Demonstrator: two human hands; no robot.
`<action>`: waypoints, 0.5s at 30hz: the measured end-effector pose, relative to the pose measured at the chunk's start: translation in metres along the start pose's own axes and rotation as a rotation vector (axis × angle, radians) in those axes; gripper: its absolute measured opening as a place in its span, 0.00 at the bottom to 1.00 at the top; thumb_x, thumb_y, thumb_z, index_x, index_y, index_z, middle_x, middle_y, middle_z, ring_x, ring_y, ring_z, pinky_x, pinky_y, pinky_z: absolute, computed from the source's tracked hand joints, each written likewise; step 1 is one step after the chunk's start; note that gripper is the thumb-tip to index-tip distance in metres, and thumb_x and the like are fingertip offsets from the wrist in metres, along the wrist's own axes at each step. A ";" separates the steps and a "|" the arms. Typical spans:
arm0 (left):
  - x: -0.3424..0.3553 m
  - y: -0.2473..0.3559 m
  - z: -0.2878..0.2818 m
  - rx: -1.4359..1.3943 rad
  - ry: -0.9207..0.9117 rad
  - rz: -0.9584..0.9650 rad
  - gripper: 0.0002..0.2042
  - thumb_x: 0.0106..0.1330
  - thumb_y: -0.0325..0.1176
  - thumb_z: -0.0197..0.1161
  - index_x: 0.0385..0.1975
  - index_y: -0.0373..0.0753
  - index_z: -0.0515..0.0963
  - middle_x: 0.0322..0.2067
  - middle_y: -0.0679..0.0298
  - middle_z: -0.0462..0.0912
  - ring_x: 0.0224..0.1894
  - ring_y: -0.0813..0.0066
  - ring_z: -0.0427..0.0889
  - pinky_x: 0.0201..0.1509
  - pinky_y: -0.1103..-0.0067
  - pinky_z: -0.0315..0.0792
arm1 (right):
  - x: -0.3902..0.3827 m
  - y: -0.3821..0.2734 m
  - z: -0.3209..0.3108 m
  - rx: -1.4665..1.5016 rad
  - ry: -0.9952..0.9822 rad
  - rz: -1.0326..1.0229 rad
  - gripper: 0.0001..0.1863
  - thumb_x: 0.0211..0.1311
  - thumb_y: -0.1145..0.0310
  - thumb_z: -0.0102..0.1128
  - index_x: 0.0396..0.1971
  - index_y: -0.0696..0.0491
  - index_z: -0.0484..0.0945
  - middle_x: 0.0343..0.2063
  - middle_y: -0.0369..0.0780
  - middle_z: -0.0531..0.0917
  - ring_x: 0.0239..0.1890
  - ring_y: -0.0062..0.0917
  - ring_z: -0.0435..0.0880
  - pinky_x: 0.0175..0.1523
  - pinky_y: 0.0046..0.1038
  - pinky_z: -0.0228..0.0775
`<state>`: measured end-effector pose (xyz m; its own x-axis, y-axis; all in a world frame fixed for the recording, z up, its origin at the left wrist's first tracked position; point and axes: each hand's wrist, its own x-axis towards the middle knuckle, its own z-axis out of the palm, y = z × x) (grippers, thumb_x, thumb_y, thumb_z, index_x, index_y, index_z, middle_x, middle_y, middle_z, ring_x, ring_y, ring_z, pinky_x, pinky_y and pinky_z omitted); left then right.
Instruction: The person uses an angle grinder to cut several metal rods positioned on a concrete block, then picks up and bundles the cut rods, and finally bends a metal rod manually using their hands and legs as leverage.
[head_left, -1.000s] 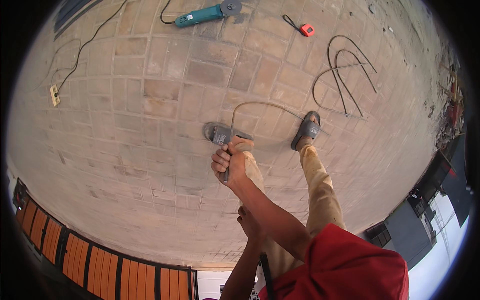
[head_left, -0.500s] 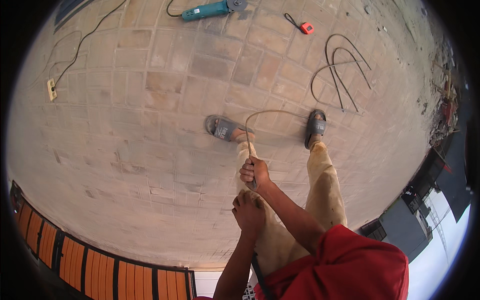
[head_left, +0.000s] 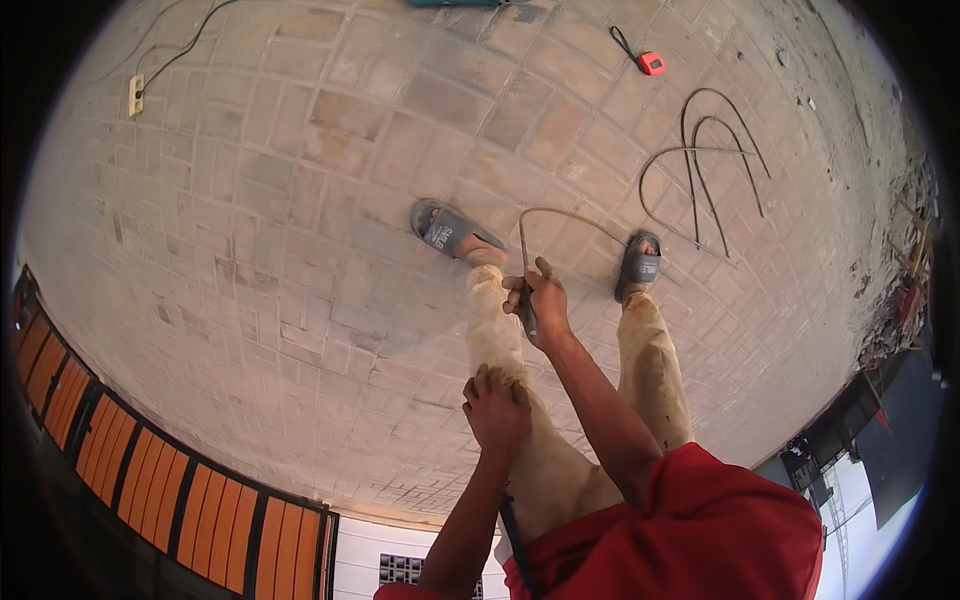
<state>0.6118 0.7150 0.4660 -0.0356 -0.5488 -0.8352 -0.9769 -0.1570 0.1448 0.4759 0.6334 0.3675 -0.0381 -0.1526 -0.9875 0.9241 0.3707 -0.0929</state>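
A thin bent metal rod [head_left: 572, 213] is held in my right hand [head_left: 543, 303], whose fingers are loosely closed round its lower end. From there the rod rises, curves over and runs right to my right sandal [head_left: 640, 262]; whether it goes under the sole I cannot tell. My left hand [head_left: 497, 410] lies on my left knee, fingers spread, holding nothing. My left sandal [head_left: 447, 228] stands flat on the paving, left of the rod. Several similar U-bent rods [head_left: 692, 175] lie overlapping on the ground beyond my right foot.
A red tape measure [head_left: 651, 63] with a black strap lies far ahead. The teal body of a power tool [head_left: 455, 2] is cut off at the top edge. A socket block [head_left: 136, 95] with a black cable lies far left. Rubble [head_left: 895, 270] edges the paving on the right.
My right hand has moved forward and slightly right, and its grip has loosened. The bent rod has shifted right with it. My left hand stays on the knee; the view has tilted and turned.
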 end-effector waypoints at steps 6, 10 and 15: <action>-0.010 0.019 0.018 0.054 0.025 -0.023 0.23 0.64 0.42 0.59 0.55 0.37 0.73 0.63 0.53 0.66 0.64 0.49 0.63 0.62 0.55 0.64 | 0.024 -0.033 -0.049 -0.207 -0.501 -0.164 0.29 0.69 0.69 0.47 0.69 0.56 0.59 0.52 0.49 0.80 0.51 0.34 0.80 0.53 0.35 0.72; -0.014 0.025 0.025 0.055 0.066 -0.027 0.22 0.64 0.42 0.59 0.55 0.36 0.73 0.63 0.53 0.66 0.64 0.48 0.63 0.62 0.54 0.64 | 0.021 -0.045 -0.061 -0.906 -0.616 -0.619 0.27 0.58 0.70 0.61 0.60 0.51 0.72 0.48 0.45 0.79 0.50 0.37 0.78 0.53 0.39 0.67; -0.017 0.030 0.041 0.015 0.096 -0.082 0.22 0.64 0.42 0.59 0.55 0.36 0.73 0.62 0.53 0.66 0.64 0.48 0.63 0.61 0.54 0.64 | 0.021 -0.040 -0.033 -1.509 -0.444 -1.329 0.08 0.58 0.68 0.63 0.36 0.52 0.79 0.31 0.42 0.73 0.36 0.35 0.74 0.44 0.39 0.65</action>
<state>0.5740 0.7537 0.4626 0.0643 -0.6107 -0.7892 -0.9788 -0.1928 0.0695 0.4258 0.6455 0.3458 0.0119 -0.9850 -0.1719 -0.5694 0.1346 -0.8109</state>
